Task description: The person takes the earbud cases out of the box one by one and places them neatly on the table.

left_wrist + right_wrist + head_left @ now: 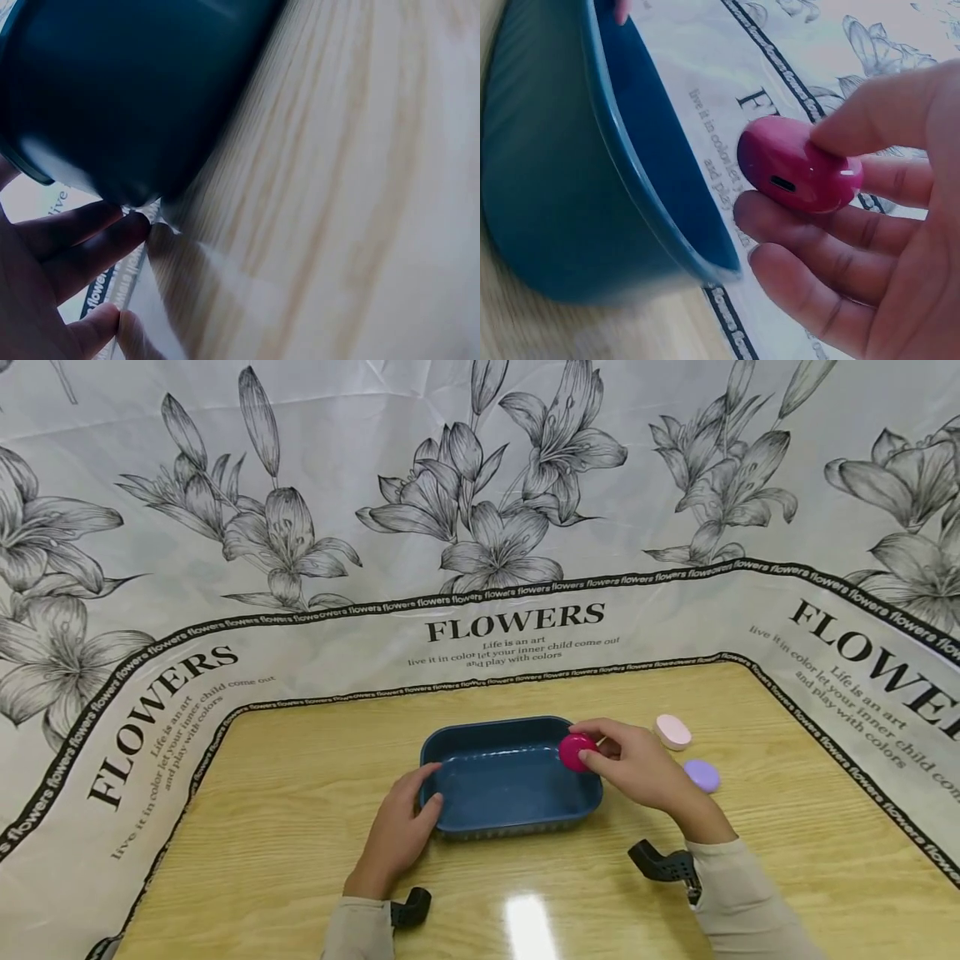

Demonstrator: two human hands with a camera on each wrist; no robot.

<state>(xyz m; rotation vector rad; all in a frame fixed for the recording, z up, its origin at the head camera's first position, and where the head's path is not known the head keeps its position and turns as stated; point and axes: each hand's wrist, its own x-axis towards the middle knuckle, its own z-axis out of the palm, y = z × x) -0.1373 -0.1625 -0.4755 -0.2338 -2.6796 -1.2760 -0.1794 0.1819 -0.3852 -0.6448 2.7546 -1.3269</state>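
A dark blue rectangular plastic basin (pixel 517 821) with rounded corners stands on the wooden table. My left hand (pixel 399 827) holds its left end. Fingertips reach over the rim, while other fingers (pixel 105 240) lie against the outer wall in the left wrist view. Over the basin's right end, my right hand (pixel 637 764) pinches a small glossy magenta rounded case (pixel 795 165) between thumb and fingers. A short dark slot shows on the case's side; its exact kind is unclear. In the right wrist view the case is apart from the basin's rim (pixel 641 180).
To the right of the right hand, a pale pink oval piece (pixel 672 732) and a lilac round piece (pixel 702 775) lie on the table (pixel 300 802). A white flower-printed cloth (pixel 517 639) surrounds the table's back and sides.
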